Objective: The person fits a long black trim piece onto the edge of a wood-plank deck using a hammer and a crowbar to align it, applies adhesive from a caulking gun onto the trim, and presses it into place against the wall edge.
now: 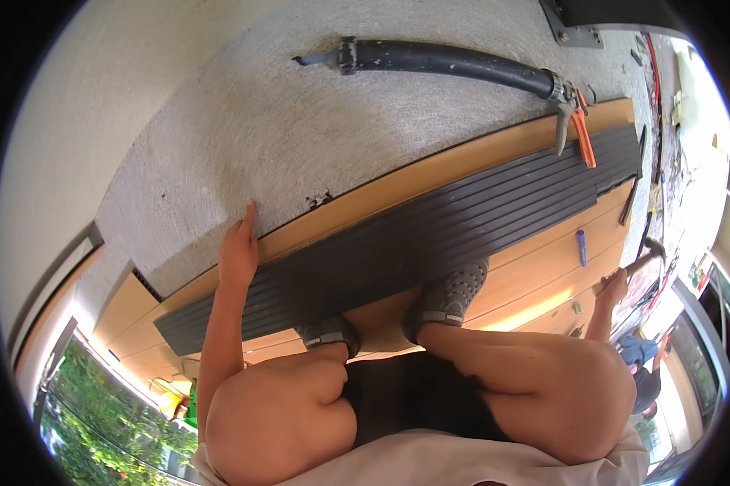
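My left hand (239,253) rests by the grey wall (316,154), its index finger stretched out along the wall and nothing seen in it. Below it lies a long dark ribbed board (429,235) on tan planks. Off to the right, my right hand (614,285) is closed round the handle of a hammer (653,248), whose head points up and away. A tan strip (381,188) runs between the ribbed board and the wall, beside a small broken dark patch (320,198) at the wall's foot.
A black pipe (454,58) with clamps lies along the wall; orange- and grey-handled pliers (582,134) are at its right end. A blue marker (582,248) lies on the planks. My grey clogs (462,293) stand against the ribbed board. Another person (645,373) is at the far right.
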`<state>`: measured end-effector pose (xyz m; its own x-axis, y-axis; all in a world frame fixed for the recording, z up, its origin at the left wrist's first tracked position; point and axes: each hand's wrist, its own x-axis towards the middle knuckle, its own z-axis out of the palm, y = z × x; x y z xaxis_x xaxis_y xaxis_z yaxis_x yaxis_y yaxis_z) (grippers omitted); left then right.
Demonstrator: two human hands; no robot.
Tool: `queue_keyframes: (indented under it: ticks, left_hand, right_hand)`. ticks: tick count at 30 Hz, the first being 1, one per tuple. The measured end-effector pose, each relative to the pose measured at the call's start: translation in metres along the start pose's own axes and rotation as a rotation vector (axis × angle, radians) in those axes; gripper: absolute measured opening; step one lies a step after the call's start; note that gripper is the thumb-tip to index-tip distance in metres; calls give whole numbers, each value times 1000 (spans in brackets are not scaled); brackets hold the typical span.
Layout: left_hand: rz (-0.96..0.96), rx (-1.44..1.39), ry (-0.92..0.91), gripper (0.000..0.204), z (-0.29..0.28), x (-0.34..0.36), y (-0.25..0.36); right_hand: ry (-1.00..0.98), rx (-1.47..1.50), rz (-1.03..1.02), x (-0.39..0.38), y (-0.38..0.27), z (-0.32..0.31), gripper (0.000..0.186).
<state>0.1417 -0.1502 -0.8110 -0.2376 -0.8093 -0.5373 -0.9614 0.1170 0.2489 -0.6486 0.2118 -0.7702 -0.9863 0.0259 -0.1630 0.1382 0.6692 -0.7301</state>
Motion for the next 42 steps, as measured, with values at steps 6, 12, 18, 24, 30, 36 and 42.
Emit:
queue_keyframes:
  ticks: [6, 12, 18, 24, 30, 36, 42]
  left_hand:
    - [52, -62, 68, 67, 13, -1, -11]
    - [41, -60, 67, 65, 11, 2, -8]
    - [-1, -1, 61, 66, 17, -3, -12]
    - [-22, 33, 78, 73, 19, -2, -10]
    - [-50, 55, 18, 74, 9, -2, -4]
    - [-40, 49, 11, 73, 10, -3, -8]
    - [-39, 33, 22, 74, 10, -2, -8]
  right_hand:
    - [-277, 192, -210, -91, -184, 79, 16]
    - [-649, -335, -635, -195, -264, 192, 17]
    - [-1375, -991, -1491, -366, -306, 327, 30]
    - [-1582, -1199, -1789, -476, -283, 407, 36]
    - [-1630, -1377, -1891, -502, -262, 418, 31]
    - [-1639, -1292, -1772, -498, -264, 418, 30]
    - [-1633, -1252, -1776, -502, -266, 421, 30]
